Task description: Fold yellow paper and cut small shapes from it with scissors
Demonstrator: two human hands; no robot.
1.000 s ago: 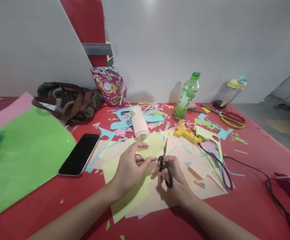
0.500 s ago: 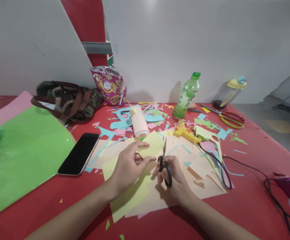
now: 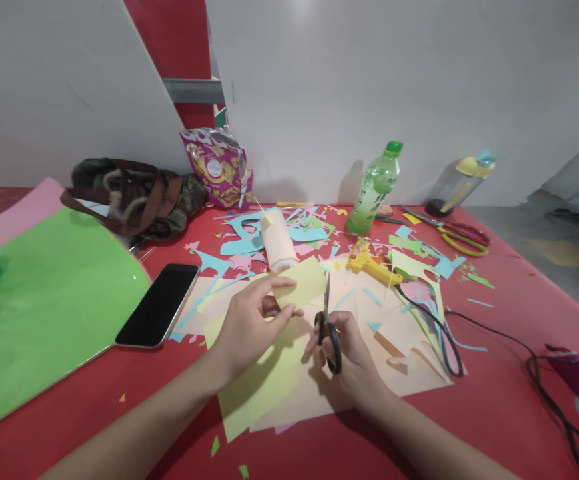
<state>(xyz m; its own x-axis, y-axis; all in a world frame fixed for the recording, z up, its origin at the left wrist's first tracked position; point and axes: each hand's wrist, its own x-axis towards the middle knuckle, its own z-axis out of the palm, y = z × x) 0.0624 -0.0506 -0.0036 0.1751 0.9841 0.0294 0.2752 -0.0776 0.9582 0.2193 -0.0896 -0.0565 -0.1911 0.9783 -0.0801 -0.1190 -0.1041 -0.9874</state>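
My left hand (image 3: pixel 249 325) pinches a light yellow paper sheet (image 3: pixel 269 373) between thumb and fingers and lifts its far corner off the red table (image 3: pixel 494 413). My right hand (image 3: pixel 352 360) grips black-handled scissors (image 3: pixel 328 320), blades pointing away from me at the sheet's right edge. Both hands work over a peach paper sheet (image 3: pixel 399 347) lying flat under the yellow one.
A black phone (image 3: pixel 160 304) lies left of my hands beside a big green sheet (image 3: pixel 44 313). Beyond are a white roll (image 3: pixel 277 241), yellow glue gun (image 3: pixel 369 261) with black cord (image 3: pixel 444 340), green bottle (image 3: pixel 375 188), red-yellow scissors (image 3: pixel 456 235), snack bag (image 3: pixel 219 167), dark bag (image 3: pixel 134 197), and paper scraps.
My left hand has raised the yellow sheet's far corner a little higher. The scissors stay at its edge, shifted slightly up and away.
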